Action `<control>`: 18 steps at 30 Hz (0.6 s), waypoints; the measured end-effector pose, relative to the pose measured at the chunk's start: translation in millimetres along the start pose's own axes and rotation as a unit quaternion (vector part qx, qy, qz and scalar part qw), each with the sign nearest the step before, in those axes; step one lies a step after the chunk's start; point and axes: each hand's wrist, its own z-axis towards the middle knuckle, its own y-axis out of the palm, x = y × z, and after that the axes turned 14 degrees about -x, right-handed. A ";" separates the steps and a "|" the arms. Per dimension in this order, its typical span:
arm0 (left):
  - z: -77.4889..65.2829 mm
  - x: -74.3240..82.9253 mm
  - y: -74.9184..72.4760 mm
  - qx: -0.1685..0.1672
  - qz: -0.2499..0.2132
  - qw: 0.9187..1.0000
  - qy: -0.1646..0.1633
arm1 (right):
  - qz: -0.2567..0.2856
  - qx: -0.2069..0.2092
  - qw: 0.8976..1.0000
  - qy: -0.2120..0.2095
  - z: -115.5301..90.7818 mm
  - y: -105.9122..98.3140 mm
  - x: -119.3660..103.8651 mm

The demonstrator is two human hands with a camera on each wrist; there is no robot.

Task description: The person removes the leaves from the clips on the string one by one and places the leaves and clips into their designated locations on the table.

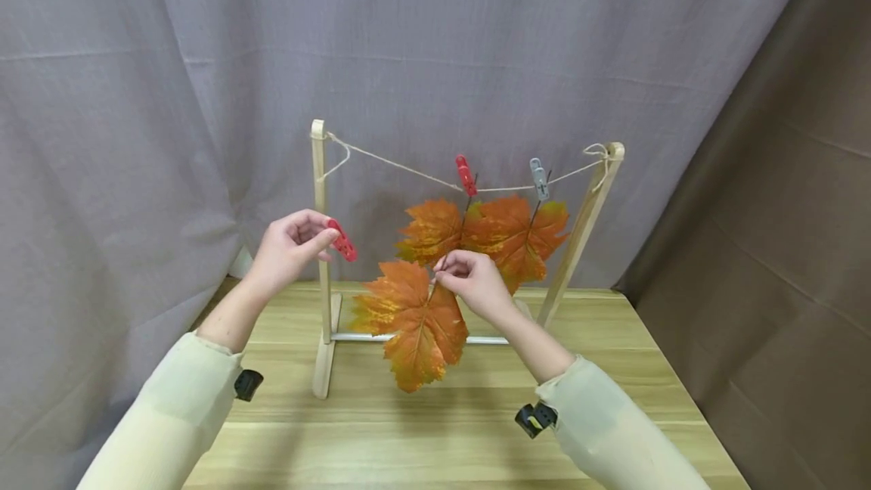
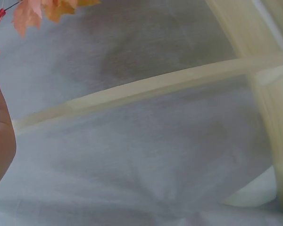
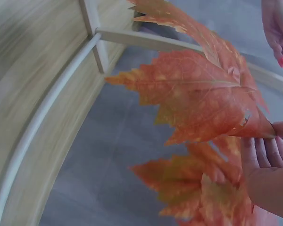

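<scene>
My left hand (image 1: 291,248) pinches a red clothespin (image 1: 342,240) beside the left post, short of the string. With my right hand (image 1: 476,282) I pinch the dark stem of an orange maple leaf (image 1: 418,316), which hangs below my fingers in front of the frame. Behind it, two more orange leaves hang from the string (image 1: 401,166). One is held by a red clothespin (image 1: 466,175), the other by a grey clothespin (image 1: 539,178). In the right wrist view the held leaf (image 3: 193,89) spreads out from my right fingertips.
A wooden frame has a left post (image 1: 320,233), a right post (image 1: 581,233) and a white lower bar (image 1: 361,337). It stands on a wood-grain table (image 1: 381,437). Grey curtain (image 1: 408,36) hangs behind, and darker cloth (image 1: 762,248) at the right.
</scene>
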 end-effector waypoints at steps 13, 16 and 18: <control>-20.2 -24.0 2.6 -0.032 -0.051 0.998 -0.016 | -0.002 0.032 0.999 0.027 -25.6 -34.8 20.7; -25.0 -29.3 3.2 -0.033 -0.067 0.997 -0.004 | -0.014 0.038 0.999 0.034 -31.9 -42.8 25.2; -28.2 -32.7 3.0 -0.030 -0.078 0.997 0.004 | -0.023 0.045 0.998 0.038 -36.6 -48.1 27.7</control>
